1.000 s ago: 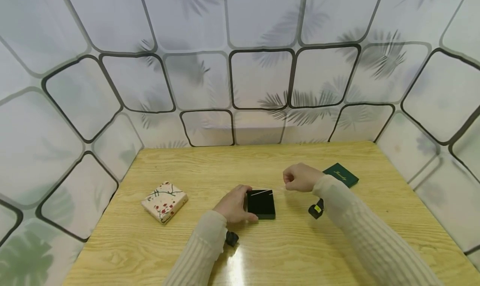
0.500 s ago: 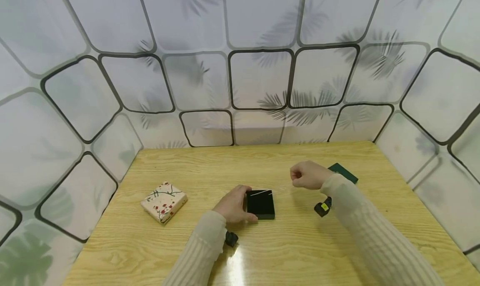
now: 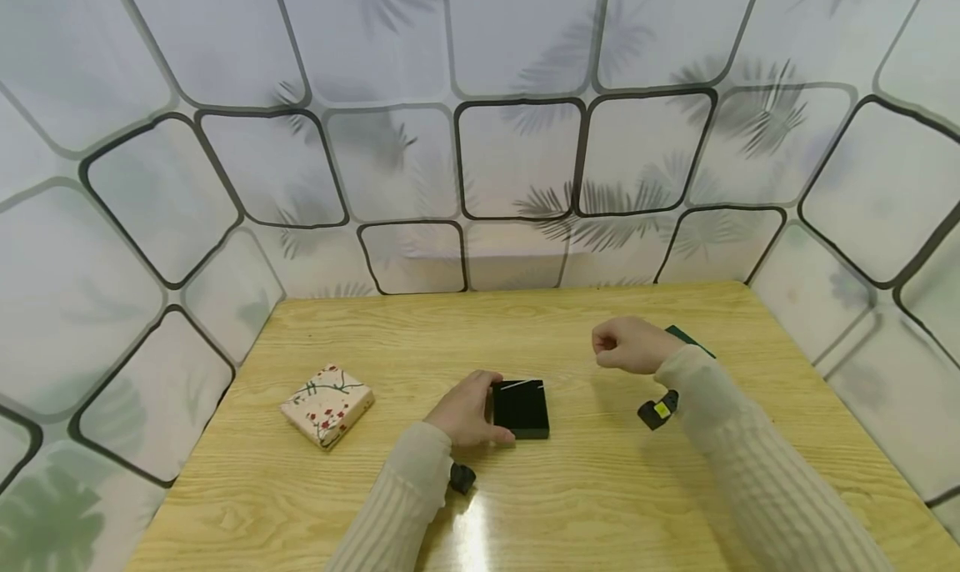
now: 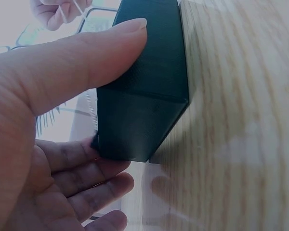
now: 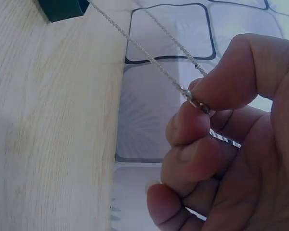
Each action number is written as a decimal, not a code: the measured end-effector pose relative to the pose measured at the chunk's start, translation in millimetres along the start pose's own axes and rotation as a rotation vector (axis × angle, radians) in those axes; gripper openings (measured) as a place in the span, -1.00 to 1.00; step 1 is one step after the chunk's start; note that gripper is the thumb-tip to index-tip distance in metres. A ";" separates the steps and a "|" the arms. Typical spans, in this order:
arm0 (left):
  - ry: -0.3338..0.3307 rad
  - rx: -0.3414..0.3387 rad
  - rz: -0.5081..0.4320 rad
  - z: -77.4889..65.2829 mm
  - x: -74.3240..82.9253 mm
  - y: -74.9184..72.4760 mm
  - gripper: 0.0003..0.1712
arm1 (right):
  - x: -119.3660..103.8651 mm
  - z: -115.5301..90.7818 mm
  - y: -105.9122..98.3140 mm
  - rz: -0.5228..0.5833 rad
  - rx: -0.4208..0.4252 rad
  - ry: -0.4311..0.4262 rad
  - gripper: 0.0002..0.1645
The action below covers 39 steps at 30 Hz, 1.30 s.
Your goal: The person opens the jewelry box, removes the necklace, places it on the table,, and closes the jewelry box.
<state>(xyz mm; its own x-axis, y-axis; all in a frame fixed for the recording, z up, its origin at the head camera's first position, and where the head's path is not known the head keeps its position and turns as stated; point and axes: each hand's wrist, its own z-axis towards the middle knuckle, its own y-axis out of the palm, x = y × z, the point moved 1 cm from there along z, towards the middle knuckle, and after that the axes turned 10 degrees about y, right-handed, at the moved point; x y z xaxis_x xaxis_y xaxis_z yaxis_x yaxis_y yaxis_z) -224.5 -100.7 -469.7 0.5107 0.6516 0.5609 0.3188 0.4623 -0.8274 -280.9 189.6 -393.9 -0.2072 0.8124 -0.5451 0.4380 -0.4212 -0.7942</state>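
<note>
A square dark green jewelry box base [image 3: 521, 409] with a black insert lies on the table. At its left side, my left hand [image 3: 468, 412] holds it, thumb along the near side and fingers around the far corner. In the left wrist view the thumb lies across the green box wall [image 4: 135, 118]. To the right, raised over the table, my right hand [image 3: 632, 345] pinches the clasp end of a thin silver necklace [image 5: 149, 57] between thumb and index finger. Its two chain strands run from the fingertips toward the box, where short silver lines cross the insert's far edge.
A dark green box lid [image 3: 688, 337] lies behind the right wrist, mostly covered by it. On the left sits a cream box [image 3: 328, 405] with a red blossom pattern. A patterned curtain [image 3: 517, 159] surrounds the wooden table [image 3: 360, 505] at the back and sides.
My right hand has moved right and slightly away from me, drawing the necklace end farther from the box and covering more of the lid. The left hand and the box have stayed put.
</note>
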 end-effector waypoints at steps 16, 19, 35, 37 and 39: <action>0.005 0.000 0.001 -2.0 -0.8 -0.7 0.09 | 7.3 3.0 2.6 0.050 0.014 -0.041 -0.81; 0.007 -0.003 0.001 -1.8 -1.3 -0.6 0.09 | 5.7 4.5 5.0 0.058 0.031 -0.051 -0.84; 0.031 -0.002 0.008 1.5 -1.4 0.1 0.07 | -23.6 17.4 14.8 0.128 0.124 -0.183 -0.84; 0.036 0.003 0.008 2.1 -1.3 0.0 0.07 | -28.6 18.5 14.0 0.159 0.127 -0.190 -0.82; 0.042 0.007 0.007 2.6 -1.1 -0.5 0.06 | -34.2 19.4 12.9 0.195 0.126 -0.207 -0.80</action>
<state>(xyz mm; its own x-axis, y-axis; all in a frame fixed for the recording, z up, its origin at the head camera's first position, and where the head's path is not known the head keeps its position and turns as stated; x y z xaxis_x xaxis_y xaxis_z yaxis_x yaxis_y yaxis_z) -227.2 -100.1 -469.9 0.5463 0.6287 0.5535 0.3099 0.4622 -0.8308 -285.2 148.5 -390.8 -0.3094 0.6177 -0.7230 0.3780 -0.6178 -0.6895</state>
